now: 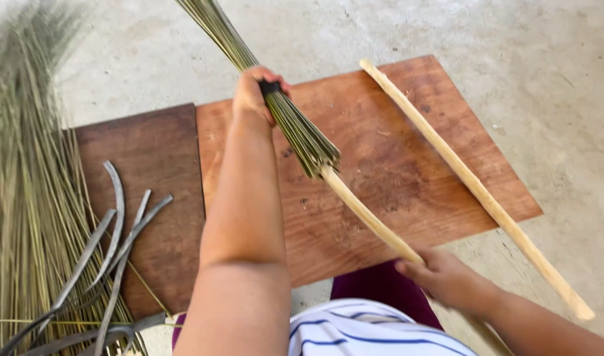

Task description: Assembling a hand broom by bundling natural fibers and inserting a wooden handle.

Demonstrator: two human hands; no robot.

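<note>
My left hand (254, 92) grips a bundle of thin green-brown broom sticks (295, 128) where a dark band circles it. The bundle's cut ends sit around the top of a pale wooden handle (364, 214). My right hand (444, 277) holds that handle lower down, near my lap. The bundle's long free end runs up out of the top of the view. Both hands hold the piece slanted above a reddish wooden board (407, 165).
A second pale wooden stick (473, 184) lies diagonally across the board's right side onto the concrete floor (552, 79). A darker board (150, 198) lies to the left. Several grey rubber strips (114, 264) rest on it beside a big pile of loose sticks (25, 198).
</note>
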